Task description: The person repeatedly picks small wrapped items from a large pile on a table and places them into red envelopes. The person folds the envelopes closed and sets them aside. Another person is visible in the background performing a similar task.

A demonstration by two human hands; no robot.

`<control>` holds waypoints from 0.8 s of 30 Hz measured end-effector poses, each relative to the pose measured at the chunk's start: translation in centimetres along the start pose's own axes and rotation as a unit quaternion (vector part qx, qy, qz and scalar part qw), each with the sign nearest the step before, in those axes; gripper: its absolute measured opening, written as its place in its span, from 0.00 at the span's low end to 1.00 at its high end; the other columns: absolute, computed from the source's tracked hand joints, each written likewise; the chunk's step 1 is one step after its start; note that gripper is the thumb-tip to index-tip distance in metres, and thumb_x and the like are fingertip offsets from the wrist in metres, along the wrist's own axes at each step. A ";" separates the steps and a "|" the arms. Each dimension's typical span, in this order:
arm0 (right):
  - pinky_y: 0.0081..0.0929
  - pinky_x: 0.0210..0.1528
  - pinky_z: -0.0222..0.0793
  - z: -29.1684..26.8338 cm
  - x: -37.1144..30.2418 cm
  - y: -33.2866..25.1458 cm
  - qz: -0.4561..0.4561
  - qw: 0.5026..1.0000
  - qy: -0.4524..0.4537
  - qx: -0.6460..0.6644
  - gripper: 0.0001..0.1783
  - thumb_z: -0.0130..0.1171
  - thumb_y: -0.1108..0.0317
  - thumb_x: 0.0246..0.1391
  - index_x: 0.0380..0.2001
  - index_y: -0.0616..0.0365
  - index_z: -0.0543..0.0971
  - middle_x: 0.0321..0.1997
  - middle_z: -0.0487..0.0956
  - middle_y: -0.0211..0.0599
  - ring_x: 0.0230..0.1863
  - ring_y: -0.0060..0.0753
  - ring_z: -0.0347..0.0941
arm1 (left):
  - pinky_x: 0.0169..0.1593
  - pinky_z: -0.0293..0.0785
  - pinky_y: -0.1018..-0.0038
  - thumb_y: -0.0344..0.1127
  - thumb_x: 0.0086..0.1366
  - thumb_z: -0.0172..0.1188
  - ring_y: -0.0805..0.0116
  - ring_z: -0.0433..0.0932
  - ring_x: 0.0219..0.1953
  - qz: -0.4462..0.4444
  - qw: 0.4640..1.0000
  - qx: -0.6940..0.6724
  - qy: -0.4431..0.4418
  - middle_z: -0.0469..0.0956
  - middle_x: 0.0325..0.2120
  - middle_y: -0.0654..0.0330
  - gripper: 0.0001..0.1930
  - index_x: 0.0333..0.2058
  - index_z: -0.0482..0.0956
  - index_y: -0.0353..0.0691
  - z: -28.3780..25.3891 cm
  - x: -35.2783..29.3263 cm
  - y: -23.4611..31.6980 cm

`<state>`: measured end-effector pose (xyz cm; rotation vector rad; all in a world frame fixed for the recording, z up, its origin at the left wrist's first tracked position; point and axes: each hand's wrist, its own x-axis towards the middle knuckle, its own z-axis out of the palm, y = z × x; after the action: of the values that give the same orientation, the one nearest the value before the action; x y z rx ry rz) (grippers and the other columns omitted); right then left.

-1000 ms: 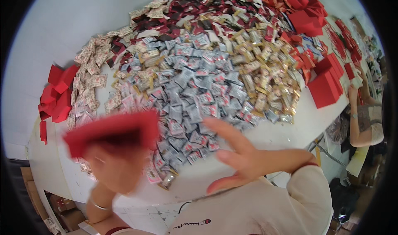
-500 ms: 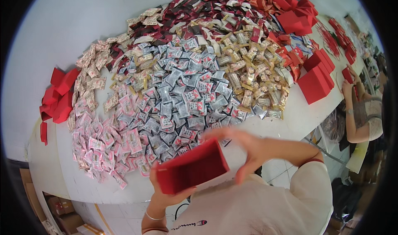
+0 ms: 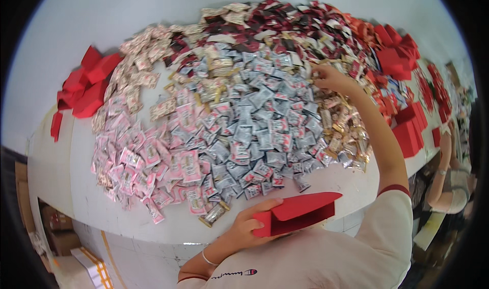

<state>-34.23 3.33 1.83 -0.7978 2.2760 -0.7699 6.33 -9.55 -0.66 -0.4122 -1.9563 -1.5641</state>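
My left hand (image 3: 249, 220) grips the left end of an open red cardboard box (image 3: 305, 203), tilted close to my body with its dark inside partly showing. My right hand (image 3: 330, 79) is stretched far over the heap, fingers curled down among the small packets; what they hold, if anything, is hidden. Around it lie gold-wrapped sweets (image 3: 338, 117) and dark red packets (image 3: 326, 26). Grey-blue packets (image 3: 265, 98) fill the middle of the heap, pink packets (image 3: 132, 159) the near left. One gold-wrapped sweet (image 3: 214, 215) lies apart by the table's near edge.
Cream patterned packets (image 3: 145, 49) and folded red boxes (image 3: 91, 85) are at the left. More red boxes (image 3: 397, 54) stand at the far right, others (image 3: 410, 131) at the right edge of the white table (image 3: 81, 187). Another person (image 3: 448, 182) works at the right.
My right hand has gone from beside the box out over the heap. The red box has turned and shifted right in my left hand. The lone gold sweet now shows at the near edge.
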 end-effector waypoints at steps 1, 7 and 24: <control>0.21 0.34 0.64 0.6 -0.3 0.5 -0.055 0.995 0.067 0.041 0.22 0.60 0.68 0.44 0.45 0.56 0.70 0.31 0.71 0.30 0.33 0.23 0.68 | 0.40 0.75 0.65 0.30 0.40 0.71 0.49 0.77 0.37 -0.002 1.000 -0.006 0.006 0.71 0.40 0.39 0.28 0.31 0.56 0.43 -0.1 -0.2 0.1; 0.17 0.29 0.62 1.6 -2.6 0.3 0.014 0.977 0.168 0.129 0.23 0.60 0.67 0.46 0.47 0.53 0.69 0.29 0.71 0.26 0.28 0.16 0.64 | 0.44 0.73 0.66 0.28 0.41 0.68 0.52 0.75 0.42 -0.275 0.854 -0.433 0.087 0.70 0.44 0.44 0.33 0.47 0.61 0.34 -3.3 -3.1 2.0; 0.41 0.49 0.64 12.5 29.4 -26.9 -0.213 0.878 0.250 -0.348 0.30 0.57 0.56 0.44 0.51 0.53 0.66 0.44 0.74 0.48 0.46 0.50 0.69 | 0.57 0.59 0.65 0.40 0.61 0.44 0.52 0.65 0.53 -0.164 0.910 -0.360 0.119 0.63 0.51 0.41 0.26 0.53 0.59 0.26 -9.7 -5.7 1.4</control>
<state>-35.26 -38.45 1.94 -1.6273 2.9409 -0.3254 14.05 -17.84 -1.90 -0.1600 -1.2481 -2.4190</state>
